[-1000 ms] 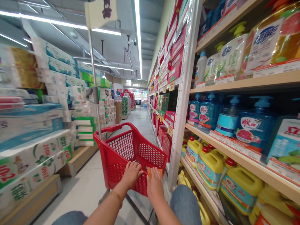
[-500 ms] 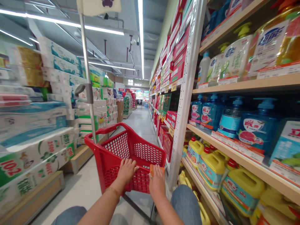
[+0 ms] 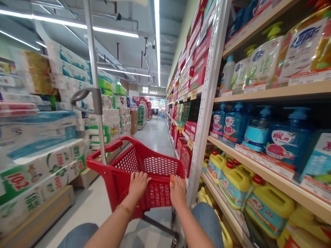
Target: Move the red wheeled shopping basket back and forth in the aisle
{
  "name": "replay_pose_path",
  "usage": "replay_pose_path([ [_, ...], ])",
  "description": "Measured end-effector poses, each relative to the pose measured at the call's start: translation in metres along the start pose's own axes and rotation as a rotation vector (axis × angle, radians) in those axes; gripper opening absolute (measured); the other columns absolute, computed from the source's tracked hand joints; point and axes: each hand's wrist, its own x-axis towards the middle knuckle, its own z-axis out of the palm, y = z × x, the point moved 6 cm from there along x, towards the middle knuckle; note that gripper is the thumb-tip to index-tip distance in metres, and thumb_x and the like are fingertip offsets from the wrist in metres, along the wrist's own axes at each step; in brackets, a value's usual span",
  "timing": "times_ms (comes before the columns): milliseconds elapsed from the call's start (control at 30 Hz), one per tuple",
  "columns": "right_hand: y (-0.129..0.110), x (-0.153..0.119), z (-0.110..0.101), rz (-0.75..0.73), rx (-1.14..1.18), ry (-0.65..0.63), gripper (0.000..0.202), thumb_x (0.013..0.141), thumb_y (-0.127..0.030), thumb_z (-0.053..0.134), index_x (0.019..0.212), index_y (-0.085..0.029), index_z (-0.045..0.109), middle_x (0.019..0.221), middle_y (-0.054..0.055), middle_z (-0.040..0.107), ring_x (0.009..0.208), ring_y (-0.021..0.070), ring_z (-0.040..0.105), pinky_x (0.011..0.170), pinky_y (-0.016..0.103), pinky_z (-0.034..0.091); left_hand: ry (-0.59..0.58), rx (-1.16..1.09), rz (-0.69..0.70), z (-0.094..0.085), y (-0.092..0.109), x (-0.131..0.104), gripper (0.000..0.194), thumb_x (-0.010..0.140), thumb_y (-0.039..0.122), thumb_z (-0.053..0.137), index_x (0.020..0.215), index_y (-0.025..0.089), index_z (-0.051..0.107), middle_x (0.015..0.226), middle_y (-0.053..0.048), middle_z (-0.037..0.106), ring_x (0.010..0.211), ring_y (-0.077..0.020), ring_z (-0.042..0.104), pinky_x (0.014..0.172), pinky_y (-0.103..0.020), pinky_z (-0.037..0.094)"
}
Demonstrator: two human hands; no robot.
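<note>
A red plastic shopping cart [image 3: 144, 187] with perforated walls stands in front of my knees, turned at an angle. My left hand [image 3: 138, 186] is closed over its near rim, fingertips bent inward. Further right on that same rim, my right hand [image 3: 178, 191] is closed near the corner. A small orange thing [image 3: 174, 179] shows at its fingers; its kind cannot be made out. From the cart's left end rises a metal pole [image 3: 101, 137] with a grey loop handle [image 3: 88, 100]. The part of the basket floor behind my hands is hidden.
Close on the right, shelves hold blue pump bottles [image 3: 287, 137] and yellow jugs [image 3: 270, 210], with a white perforated upright [image 3: 204, 103] beside the cart. Packs of tissue paper [image 3: 59, 162] are stacked at left on low platforms. A tiled aisle [image 3: 153, 132] runs ahead.
The cart's handle end and pole appear nearer and farther left, while its right corner has shifted slightly right. Both hands stay on the rim; my right hand has moved slightly right with it.
</note>
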Motion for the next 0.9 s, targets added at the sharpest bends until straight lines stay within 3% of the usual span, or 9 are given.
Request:
replay_pose_path([
  [100, -0.037, 0.003, 0.016, -0.098, 0.048, -0.09, 0.055, 0.09, -0.029, 0.041, 0.14, -0.007, 0.045, 0.145, 0.014, 0.043, 0.138, 0.0248, 0.032, 0.115, 0.042, 0.024, 0.001, -0.008, -0.029, 0.003, 0.015, 0.0, 0.036, 0.097, 0.04, 0.033, 0.088, 0.019, 0.061, 0.091, -0.007, 0.063, 0.094, -0.0237, 0.051, 0.102, -0.046, 0.024],
  [200, -0.066, 0.001, 0.028, -0.206, 0.119, -0.161, 0.056, 0.089, -0.027, 0.042, 0.142, -0.01, 0.041, 0.147, 0.009, 0.04, 0.14, 0.0222, 0.029, 0.116, 0.04, 0.023, -0.001, -0.021, 0.034, 0.001, 0.02, -0.001, 0.033, 0.097, 0.037, 0.033, 0.094, 0.02, 0.062, 0.095, -0.007, 0.063, 0.096, -0.0229, 0.051, 0.102, -0.044, 0.025],
  [267, -0.066, 0.0, 0.028, -0.224, 0.135, -0.166, 0.056, 0.09, -0.028, 0.041, 0.143, -0.012, 0.04, 0.148, 0.008, 0.039, 0.14, 0.0215, 0.029, 0.116, 0.04, 0.024, 0.009, -0.009, 0.056, -0.006, 0.011, -0.002, 0.032, 0.096, 0.038, 0.034, 0.095, 0.021, 0.062, 0.096, -0.007, 0.063, 0.097, -0.0228, 0.051, 0.101, -0.042, 0.026],
  [400, -0.035, 0.009, 0.013, -0.164, 0.09, -0.121, 0.055, 0.091, -0.031, 0.04, 0.142, -0.01, 0.042, 0.147, 0.01, 0.04, 0.139, 0.0224, 0.03, 0.116, 0.04, 0.024, 0.064, 0.074, -0.031, -0.026, -0.023, -0.005, 0.036, 0.095, 0.044, 0.035, 0.091, 0.02, 0.062, 0.095, -0.008, 0.063, 0.098, -0.0244, 0.05, 0.105, -0.044, 0.023],
  [467, -0.025, 0.015, 0.009, -0.113, 0.061, -0.11, 0.055, 0.092, -0.031, 0.038, 0.141, -0.008, 0.043, 0.146, 0.012, 0.041, 0.139, 0.0236, 0.031, 0.116, 0.041, 0.023, 0.056, 0.09, -0.045, -0.031, -0.03, -0.004, 0.036, 0.095, 0.043, 0.036, 0.09, 0.019, 0.062, 0.094, -0.008, 0.063, 0.097, -0.0245, 0.05, 0.106, -0.045, 0.021],
  [567, -0.038, 0.018, 0.015, -0.09, 0.066, -0.128, 0.054, 0.091, -0.029, 0.039, 0.14, -0.007, 0.044, 0.145, 0.014, 0.042, 0.139, 0.0252, 0.031, 0.115, 0.044, 0.024, 0.028, 0.075, -0.063, -0.031, -0.024, 0.0, 0.033, 0.094, 0.039, 0.038, 0.088, 0.019, 0.063, 0.092, -0.009, 0.063, 0.097, -0.0251, 0.05, 0.104, -0.046, 0.022],
  [733, -0.094, 0.013, 0.032, -0.227, 0.22, -0.161, 0.054, 0.09, -0.029, 0.041, 0.142, -0.012, 0.042, 0.147, 0.01, 0.04, 0.139, 0.0223, 0.03, 0.115, 0.042, 0.024, 0.019, 0.026, -0.049, -0.031, -0.003, 0.006, 0.033, 0.095, 0.035, 0.035, 0.091, 0.019, 0.063, 0.093, -0.009, 0.063, 0.097, -0.0247, 0.05, 0.101, -0.045, 0.024],
  [800, -0.096, 0.014, 0.031, -0.245, 0.252, -0.167, 0.053, 0.092, -0.03, 0.039, 0.141, -0.011, 0.043, 0.147, 0.01, 0.041, 0.139, 0.0212, 0.031, 0.115, 0.04, 0.024, 0.012, 0.019, -0.012, -0.035, -0.001, 0.005, 0.034, 0.096, 0.035, 0.034, 0.091, 0.019, 0.064, 0.092, -0.009, 0.063, 0.096, -0.0241, 0.051, 0.1, -0.043, 0.026],
  [900, -0.072, 0.022, 0.023, -0.206, 0.231, -0.148, 0.052, 0.093, -0.031, 0.038, 0.14, -0.011, 0.045, 0.145, 0.011, 0.043, 0.137, 0.0214, 0.034, 0.114, 0.041, 0.026, 0.055, 0.044, -0.022, -0.049, -0.01, 0.003, 0.038, 0.096, 0.039, 0.032, 0.087, 0.02, 0.064, 0.091, -0.008, 0.062, 0.097, -0.0243, 0.05, 0.099, -0.042, 0.026],
])
